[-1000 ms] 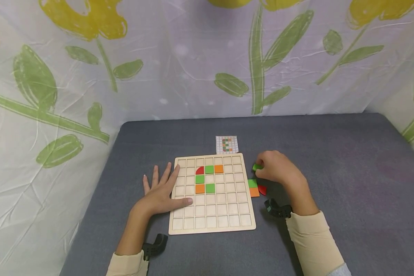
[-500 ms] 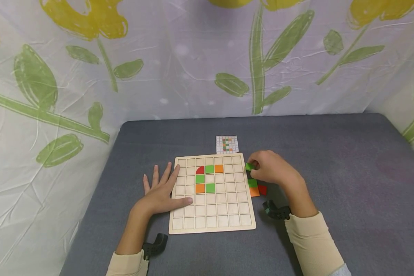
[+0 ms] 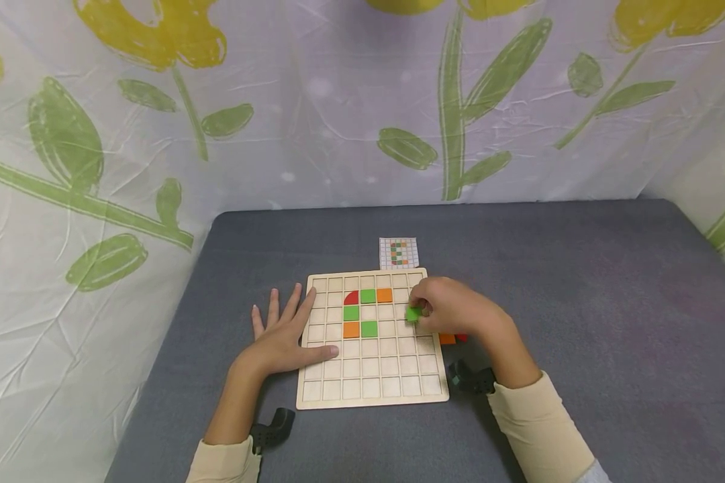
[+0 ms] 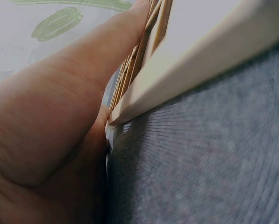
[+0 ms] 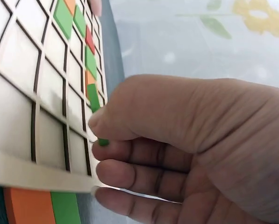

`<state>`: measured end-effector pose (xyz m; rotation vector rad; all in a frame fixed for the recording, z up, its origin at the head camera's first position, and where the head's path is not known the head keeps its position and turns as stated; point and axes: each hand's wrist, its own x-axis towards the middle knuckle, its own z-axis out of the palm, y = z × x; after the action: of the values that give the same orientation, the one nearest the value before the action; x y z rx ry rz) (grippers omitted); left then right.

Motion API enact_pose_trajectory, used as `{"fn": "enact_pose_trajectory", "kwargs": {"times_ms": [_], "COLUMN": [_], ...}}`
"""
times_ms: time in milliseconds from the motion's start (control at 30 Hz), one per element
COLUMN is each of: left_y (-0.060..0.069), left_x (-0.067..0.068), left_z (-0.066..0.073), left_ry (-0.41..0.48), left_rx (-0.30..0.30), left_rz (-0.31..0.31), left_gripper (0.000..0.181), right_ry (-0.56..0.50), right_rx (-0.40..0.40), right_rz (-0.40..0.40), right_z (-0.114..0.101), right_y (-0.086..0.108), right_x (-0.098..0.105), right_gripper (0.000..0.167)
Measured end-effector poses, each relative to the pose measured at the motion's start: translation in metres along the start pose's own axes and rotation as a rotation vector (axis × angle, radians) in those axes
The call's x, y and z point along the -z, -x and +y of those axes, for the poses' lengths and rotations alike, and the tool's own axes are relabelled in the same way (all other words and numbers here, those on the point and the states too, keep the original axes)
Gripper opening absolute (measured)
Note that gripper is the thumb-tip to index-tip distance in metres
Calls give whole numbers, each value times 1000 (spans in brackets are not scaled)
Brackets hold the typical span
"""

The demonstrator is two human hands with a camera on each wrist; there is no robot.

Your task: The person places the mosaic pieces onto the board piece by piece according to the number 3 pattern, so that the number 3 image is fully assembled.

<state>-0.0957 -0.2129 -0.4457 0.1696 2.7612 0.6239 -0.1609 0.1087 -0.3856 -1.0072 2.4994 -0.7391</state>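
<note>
Right hand [image 3: 453,308] curled, I pinch a green tile [image 3: 413,314] over the right half of the gridded wooden board [image 3: 370,368]. My left hand [image 3: 278,343] lies spread across the board's left edge. Six coloured pieces [image 3: 369,329] sit in the grid's cells; loose pieces [image 3: 447,339] lie beside its right edge, a printed card [image 3: 399,253] just past its far edge.

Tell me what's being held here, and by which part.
The right hand pinches a green tile by its edges. The left hand holds nothing, resting partly on the board.

The board [image 3: 370,347] has free near rows, while left fingers [image 3: 305,308] obstruct its left edge.
</note>
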Motion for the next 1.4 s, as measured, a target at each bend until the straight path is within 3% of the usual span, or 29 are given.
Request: {"fn": "enact_pose_trajectory", "kwargs": {"times_ms": [167,833,1400], "left_y": [-1,0,1], "left_x": [0,1,2], "left_z": [0,3,3], "left_ry": [2,-17,-7], "left_rx": [0,10,-3], "left_rz": [-3,-10,-1], "left_gripper": [123,122,121], "right_ry": [22,88,145], "right_rx": [29,132,214], "right_rz": [-44,-86,-14], "right_z": [-10,-40,-53], "right_y": [0,-10,-18], "right_x": [-5,-30,-44], "right_gripper": [14,14,15]}}
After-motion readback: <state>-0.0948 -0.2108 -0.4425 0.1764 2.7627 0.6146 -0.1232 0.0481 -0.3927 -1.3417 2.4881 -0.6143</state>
